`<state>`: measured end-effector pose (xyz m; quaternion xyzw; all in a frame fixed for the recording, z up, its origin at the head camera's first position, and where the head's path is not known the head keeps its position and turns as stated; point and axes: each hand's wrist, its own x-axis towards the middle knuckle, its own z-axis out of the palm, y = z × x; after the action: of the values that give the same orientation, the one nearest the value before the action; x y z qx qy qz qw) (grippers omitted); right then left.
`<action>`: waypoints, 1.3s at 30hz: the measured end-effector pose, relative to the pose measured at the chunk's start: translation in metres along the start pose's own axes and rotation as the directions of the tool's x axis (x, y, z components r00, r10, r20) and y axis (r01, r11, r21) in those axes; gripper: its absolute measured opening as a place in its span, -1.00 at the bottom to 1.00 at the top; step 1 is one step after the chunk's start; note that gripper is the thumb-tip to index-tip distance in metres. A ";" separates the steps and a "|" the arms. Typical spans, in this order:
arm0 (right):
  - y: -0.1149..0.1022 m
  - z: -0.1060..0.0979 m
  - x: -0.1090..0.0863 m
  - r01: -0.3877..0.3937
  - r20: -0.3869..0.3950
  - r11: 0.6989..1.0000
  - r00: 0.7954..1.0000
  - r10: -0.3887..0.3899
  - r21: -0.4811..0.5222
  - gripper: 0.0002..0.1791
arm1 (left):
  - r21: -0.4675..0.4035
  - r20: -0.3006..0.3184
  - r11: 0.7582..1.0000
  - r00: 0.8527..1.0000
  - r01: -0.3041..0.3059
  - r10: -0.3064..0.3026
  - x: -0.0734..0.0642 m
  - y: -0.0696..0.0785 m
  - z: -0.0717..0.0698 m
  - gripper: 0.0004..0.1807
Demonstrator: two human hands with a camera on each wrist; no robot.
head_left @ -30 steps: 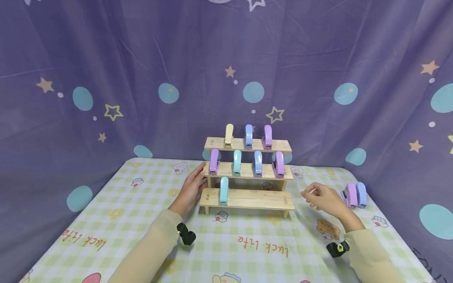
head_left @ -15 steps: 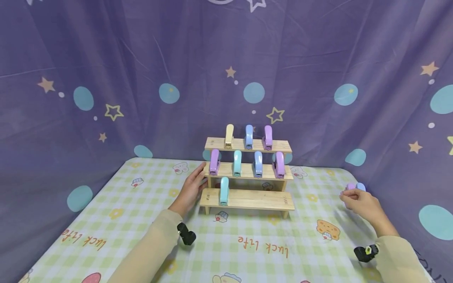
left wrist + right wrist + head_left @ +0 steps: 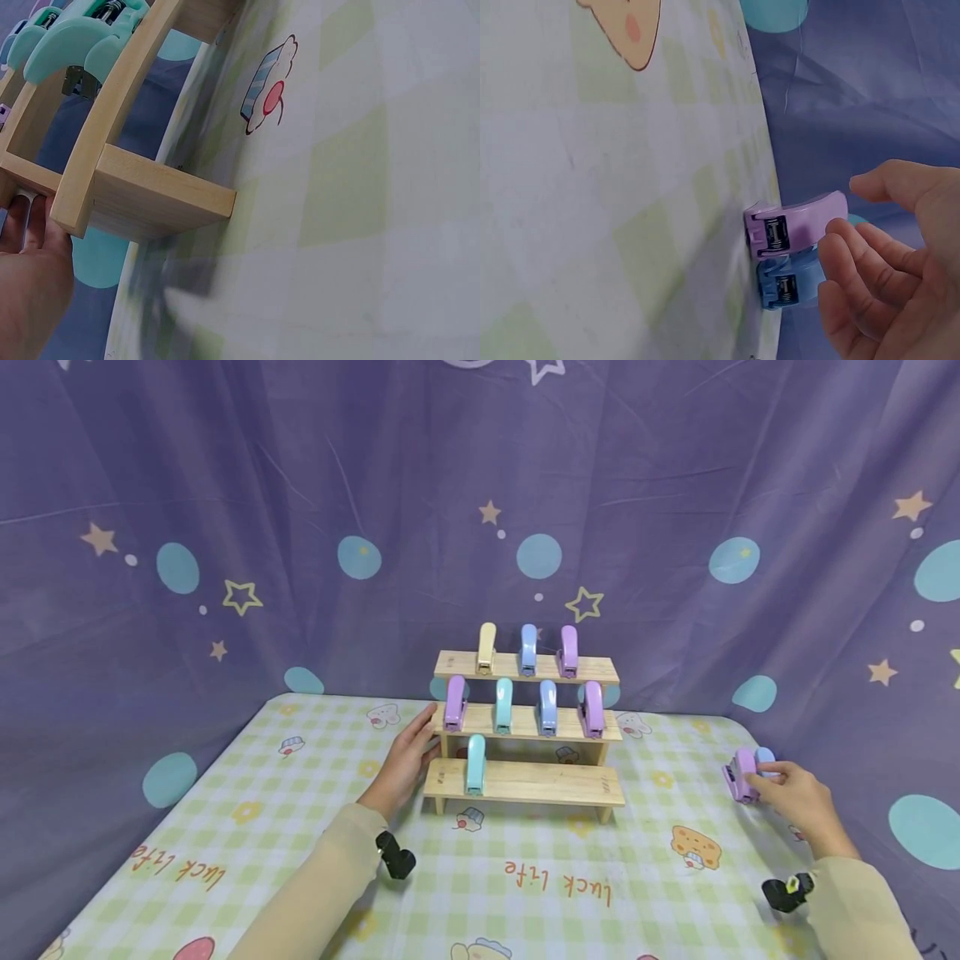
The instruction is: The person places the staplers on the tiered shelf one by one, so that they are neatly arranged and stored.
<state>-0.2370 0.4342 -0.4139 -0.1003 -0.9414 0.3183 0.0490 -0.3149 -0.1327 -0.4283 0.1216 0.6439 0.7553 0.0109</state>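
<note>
My left hand (image 3: pixel 407 764) rests at the left end of a three-step wooden stand (image 3: pixel 547 783). In the left wrist view its fingers (image 3: pixel 34 229) touch the stand's wooden side. A teal stapler (image 3: pixel 476 765) stands at the left of the lowest step. At the table's right side, my right hand (image 3: pixel 798 797) is at a purple stapler (image 3: pixel 742 774) and a blue stapler (image 3: pixel 765 758), which stand side by side. The right wrist view has the purple stapler's handle end between thumb and fingers, which are apart; contact is hard to tell.
The middle step bears several staplers, among them a purple stapler (image 3: pixel 454 703) at its left end. On the top step are a cream stapler (image 3: pixel 486 648), a blue stapler (image 3: pixel 528 650) and a purple stapler (image 3: pixel 568 652). A purple curtain (image 3: pixel 300 485) hangs behind the checked tablecloth (image 3: pixel 315 893).
My right hand has moved right from near the stand to the two staplers at the table's right side. My left hand stays at the stand, and the staplers on it have not moved.
</note>
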 end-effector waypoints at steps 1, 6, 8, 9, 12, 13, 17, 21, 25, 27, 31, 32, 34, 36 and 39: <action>0.001 0.000 0.002 -0.003 0.000 1.000 1.000 0.003 -0.008 -0.23 | 0.001 0.005 1.000 1.000 -0.004 0.004 0.000 0.000 0.000 -0.44; 0.003 0.001 0.007 -0.039 0.020 0.999 0.999 0.039 -0.010 -0.20 | 0.005 0.011 1.000 1.000 -0.007 0.006 0.000 0.001 0.000 -0.43; 0.004 0.002 0.008 -0.055 0.028 0.998 0.998 0.055 0.005 -0.19 | 0.007 0.009 1.000 1.000 -0.005 0.005 0.000 0.001 -0.001 -0.43; 0.004 0.002 0.009 -0.060 0.030 0.998 0.998 0.060 0.010 -0.20 | 0.008 0.009 1.000 1.000 -0.005 0.005 0.000 0.001 -0.001 -0.43; 0.006 0.004 0.010 -0.067 0.030 0.997 0.997 0.066 0.022 -0.19 | 0.011 0.011 1.000 1.000 -0.010 0.010 0.000 0.000 -0.001 -0.43; 0.006 0.004 0.010 -0.063 0.030 0.998 0.998 0.063 0.023 -0.19 | 0.013 0.013 1.000 1.000 -0.012 0.012 0.000 0.000 -0.001 -0.43; 0.009 0.006 0.013 -0.041 0.022 0.999 0.999 0.041 -0.003 -0.18 | 0.018 0.015 1.000 1.000 -0.012 0.012 -0.001 0.000 -0.001 -0.43; 0.010 0.007 0.016 -0.026 0.003 0.999 1.000 0.026 -0.043 -0.20 | 0.018 0.015 1.000 1.000 -0.010 0.010 -0.001 0.000 -0.001 -0.42; 0.010 0.008 0.018 -0.031 -0.005 0.997 1.000 0.031 -0.063 -0.20 | 0.014 0.009 1.000 1.000 -0.004 0.003 0.000 -0.001 -0.001 -0.42; 0.010 0.009 0.020 -0.024 -0.006 0.997 1.000 0.024 -0.069 -0.21 | 0.013 0.008 1.000 1.000 -0.002 0.002 0.000 0.000 -0.001 -0.42; 0.011 0.012 0.023 0.004 0.004 0.998 1.000 -0.004 -0.069 -0.36 | 0.007 0.004 1.000 1.000 -0.006 0.006 0.001 0.000 -0.001 -0.42; 0.012 0.014 0.023 0.007 0.009 0.998 1.000 -0.006 -0.070 -0.40 | 0.007 0.004 1.000 1.000 -0.008 0.008 0.000 0.001 -0.001 -0.43; 0.013 0.017 0.023 0.004 0.021 0.998 1.000 -0.003 -0.067 -0.45 | 0.008 0.003 1.000 1.000 -0.009 0.009 0.000 0.001 0.000 -0.43; 0.013 0.020 0.023 -0.001 0.030 0.999 1.000 0.002 -0.051 -0.47 | 0.011 0.002 1.000 1.000 -0.008 0.008 -0.001 0.001 0.001 -0.43; 0.013 0.022 0.022 -0.002 0.028 0.999 1.000 0.003 -0.046 -0.43 | 0.010 -0.003 1.000 1.000 -0.006 0.006 0.000 0.000 0.001 -0.43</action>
<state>-0.2603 0.4364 -0.4383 -0.0982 -0.9490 0.2978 0.0329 -0.3143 -0.1322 -0.4278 0.1226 0.6473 0.7523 0.0071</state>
